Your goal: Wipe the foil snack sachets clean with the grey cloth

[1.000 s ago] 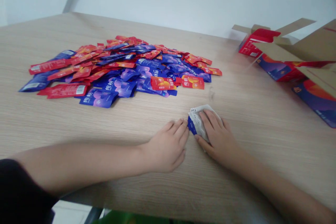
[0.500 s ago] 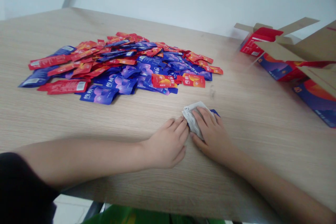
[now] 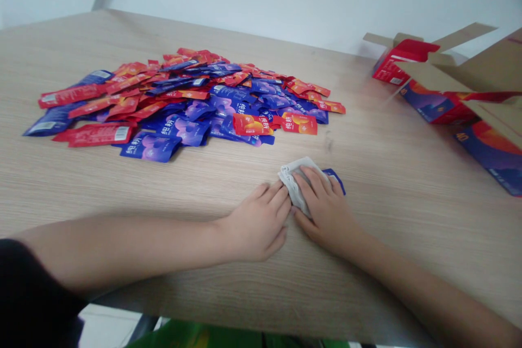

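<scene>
A folded grey-white cloth (image 3: 306,165) lies under my right hand (image 3: 324,206), whose fingers curve over it and press it onto a blue sachet (image 3: 335,179). Only the sachet's right end shows beyond the fingers; the cloth covers most of the rest. My left hand (image 3: 259,223) rests on the table (image 3: 196,293) just left of the cloth. Its fingertips are closed together at the cloth's left edge, seemingly holding down the sachet's other end, which is hidden from view.
A broad pile of blue and red sachets (image 3: 187,129) spreads over the table beyond my left arm. Open cartons stand at the right: a small red box (image 3: 389,68) behind and a larger blue-and-orange box (image 3: 489,155) nearer, flaps raised. A pale wall (image 3: 285,0) rises behind.
My right hand and the cloth have shifted slightly left, and more of the blue sachet's right end shows. The left hand stays nearly in place.
</scene>
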The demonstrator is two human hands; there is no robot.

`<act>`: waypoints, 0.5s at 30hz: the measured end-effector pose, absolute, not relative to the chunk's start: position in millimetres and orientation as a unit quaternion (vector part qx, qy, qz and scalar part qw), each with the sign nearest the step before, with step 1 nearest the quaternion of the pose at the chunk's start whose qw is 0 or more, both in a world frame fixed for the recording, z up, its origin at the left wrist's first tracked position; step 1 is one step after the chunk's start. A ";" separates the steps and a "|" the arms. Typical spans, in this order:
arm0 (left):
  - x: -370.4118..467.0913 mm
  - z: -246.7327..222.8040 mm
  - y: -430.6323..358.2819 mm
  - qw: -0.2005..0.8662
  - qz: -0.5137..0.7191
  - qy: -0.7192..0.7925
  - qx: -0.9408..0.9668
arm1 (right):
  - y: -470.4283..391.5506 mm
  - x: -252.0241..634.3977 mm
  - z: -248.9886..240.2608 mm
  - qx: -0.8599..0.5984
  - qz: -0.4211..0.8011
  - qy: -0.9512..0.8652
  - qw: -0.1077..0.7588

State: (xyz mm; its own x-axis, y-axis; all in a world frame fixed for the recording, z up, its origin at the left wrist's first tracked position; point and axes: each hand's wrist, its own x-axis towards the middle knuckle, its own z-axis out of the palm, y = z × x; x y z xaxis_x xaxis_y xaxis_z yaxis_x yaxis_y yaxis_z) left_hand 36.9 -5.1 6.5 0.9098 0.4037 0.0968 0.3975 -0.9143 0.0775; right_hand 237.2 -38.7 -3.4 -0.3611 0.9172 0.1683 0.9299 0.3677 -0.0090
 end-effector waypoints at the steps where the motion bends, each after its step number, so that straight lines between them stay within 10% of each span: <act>1: 37.0 6.3 -4.9 0.031 0.055 0.206 0.976 | -38.7 236.9 -3.0 -0.560 -0.044 -0.824 0.073; 15: 35.8 5.4 -5.3 0.035 0.051 0.213 0.975 | -40.7 241.9 -6.9 -0.574 -0.059 -0.814 0.068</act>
